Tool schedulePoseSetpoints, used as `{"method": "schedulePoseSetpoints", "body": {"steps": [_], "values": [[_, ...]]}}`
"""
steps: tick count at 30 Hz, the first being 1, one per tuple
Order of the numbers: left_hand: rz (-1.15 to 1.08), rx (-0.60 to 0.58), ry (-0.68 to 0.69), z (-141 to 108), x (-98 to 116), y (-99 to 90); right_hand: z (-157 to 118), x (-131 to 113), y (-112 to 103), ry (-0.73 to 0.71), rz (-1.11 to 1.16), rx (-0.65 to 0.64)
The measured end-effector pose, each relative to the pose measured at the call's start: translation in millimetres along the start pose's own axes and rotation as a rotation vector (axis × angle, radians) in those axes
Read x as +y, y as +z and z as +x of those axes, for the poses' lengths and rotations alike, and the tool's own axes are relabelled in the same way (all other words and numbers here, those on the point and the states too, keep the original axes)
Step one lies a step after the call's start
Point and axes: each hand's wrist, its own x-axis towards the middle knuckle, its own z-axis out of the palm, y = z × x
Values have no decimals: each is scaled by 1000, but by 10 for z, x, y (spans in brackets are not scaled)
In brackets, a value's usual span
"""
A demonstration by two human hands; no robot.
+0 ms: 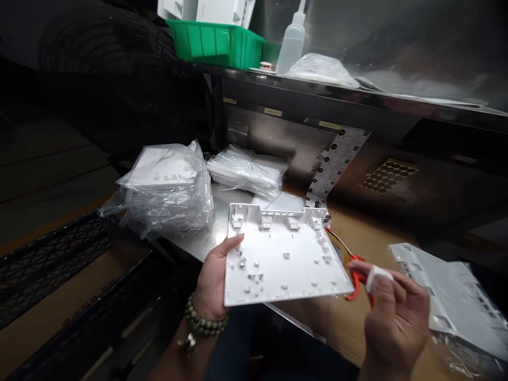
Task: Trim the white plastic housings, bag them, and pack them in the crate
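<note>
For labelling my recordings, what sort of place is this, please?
Probably a workstation in a factory or workshop: bagged white panels stacked on a metal bench, a green bin on the shelf, and a loose white panel in the left hand.

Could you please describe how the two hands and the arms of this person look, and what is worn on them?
Both hands are without gloves. Around the left hand's wrist is a bracelet of round, dark green beads in more than one row, with a shiny silvery piece beside it. The right hand shows no bracelet. No sleeve is visible on either forearm.
</note>
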Motion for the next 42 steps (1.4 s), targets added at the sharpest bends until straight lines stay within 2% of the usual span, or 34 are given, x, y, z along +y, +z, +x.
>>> {"method": "schedulePoseSetpoints", "body": {"steps": [2, 3, 5, 7, 8, 10, 17, 21, 23, 26, 31, 35, 40, 42], "values": [[-39, 100, 51, 36, -4, 62, -106, -24, 96, -123, -174, 44], [-44, 150, 95, 57, -18, 95, -184, -79, 149, -177, -215, -19], [-51, 206, 139, 100, -72, 159, -374, -246, 260, -281, -226, -273], [-67, 193, 117, 136, -144, 208, -565, -433, 372, -381, -191, -535], [-72, 180, 112, 150, -179, 222, -645, -511, 425, -427, -177, -620], [-62, 168, 157, 167, -234, 229, -748, -616, 506, -497, -180, -687], [13, 194, 311, 170, -284, 190, -730, -633, 544, -585, -198, -691], [20, 237, 371, 187, -314, 203, -819, -589, 586, -569, -152, -571], [19, 254, 375, 192, -315, 196, -854, -560, 597, -590, -146, -542], [10, 271, 356, 196, -305, 171, -838, -550, 578, -620, -191, -597], [-21, 254, 353, 201, -304, 180, -797, -611, 561, -555, -174, -597], [-45, 255, 330, 180, -262, 189, -786, -592, 550, -588, -196, -601], [-17, 259, 366, 168, -257, 200, -857, -583, 587, -551, -156, -510], [-6, 266, 367, 166, -258, 202, -892, -591, 613, -568, -131, -511]]}}
